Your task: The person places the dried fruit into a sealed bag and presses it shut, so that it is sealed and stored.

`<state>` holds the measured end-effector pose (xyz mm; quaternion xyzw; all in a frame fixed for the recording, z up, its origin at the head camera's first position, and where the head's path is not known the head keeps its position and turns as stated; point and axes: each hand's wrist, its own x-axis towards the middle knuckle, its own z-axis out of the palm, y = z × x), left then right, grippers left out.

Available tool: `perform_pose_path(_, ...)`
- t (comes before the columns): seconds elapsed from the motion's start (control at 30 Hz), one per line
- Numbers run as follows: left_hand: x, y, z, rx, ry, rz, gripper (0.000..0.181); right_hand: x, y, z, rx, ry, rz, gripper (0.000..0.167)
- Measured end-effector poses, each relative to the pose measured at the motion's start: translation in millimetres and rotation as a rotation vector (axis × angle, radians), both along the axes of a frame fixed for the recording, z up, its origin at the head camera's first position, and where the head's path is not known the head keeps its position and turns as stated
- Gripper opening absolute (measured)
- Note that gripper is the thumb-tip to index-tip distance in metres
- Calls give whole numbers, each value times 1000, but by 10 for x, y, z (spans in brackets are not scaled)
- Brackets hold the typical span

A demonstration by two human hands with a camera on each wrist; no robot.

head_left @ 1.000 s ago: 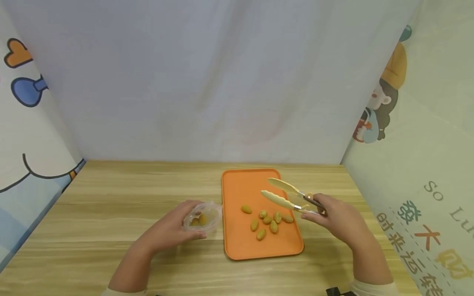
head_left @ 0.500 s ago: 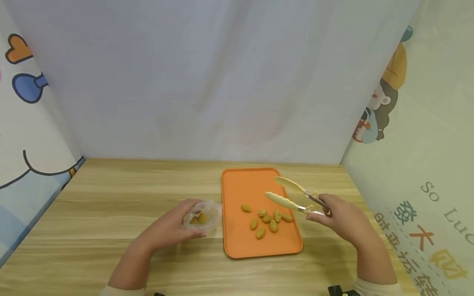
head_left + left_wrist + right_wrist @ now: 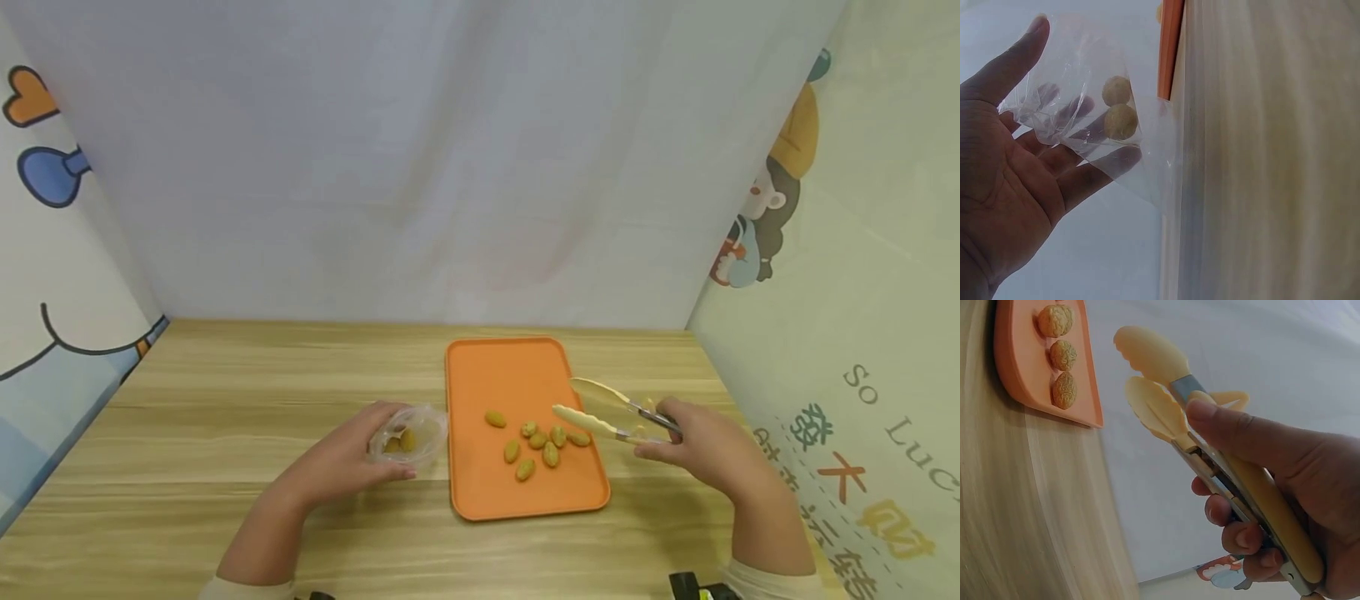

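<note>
The left hand (image 3: 352, 458) curves its thumb and fingers around a clear plastic bag (image 3: 429, 433), keeping a grip on it just beside the left edge of an orange tray (image 3: 502, 367). Two brown nuts (image 3: 407, 439) show inside the bag (they press together at its side in the left wrist view). Eight more nuts (image 3: 551, 454) lie on the tray's near half. The right hand (image 3: 712, 446) is clamped on the handles of a pair of tongs (image 3: 588, 422), whose tips stand apart by the tray's right edge. The tray rests on a wooden table (image 3: 262, 375).
</note>
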<state>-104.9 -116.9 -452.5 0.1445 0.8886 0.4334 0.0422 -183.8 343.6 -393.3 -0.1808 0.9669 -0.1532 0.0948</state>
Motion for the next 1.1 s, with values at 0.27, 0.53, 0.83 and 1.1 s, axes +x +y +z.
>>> perform_pose_path(0.27,-11,-10,-20,-4,6,-4,72,3,30,-21,33,-40,12,51)
perform_pose_path(0.53,-8,-5,-12,-5,31,-6,72,19,9,-24,43,-92,28,51)
perform_pose_path(0.83,-3,0,-10,-10,28,-8,73,28,-29,-53,53,-84,34,45)
perform_pose_path(1.1,5,5,-13,-8,6,-9,74,55,-61,-43,48,-88,49,42)
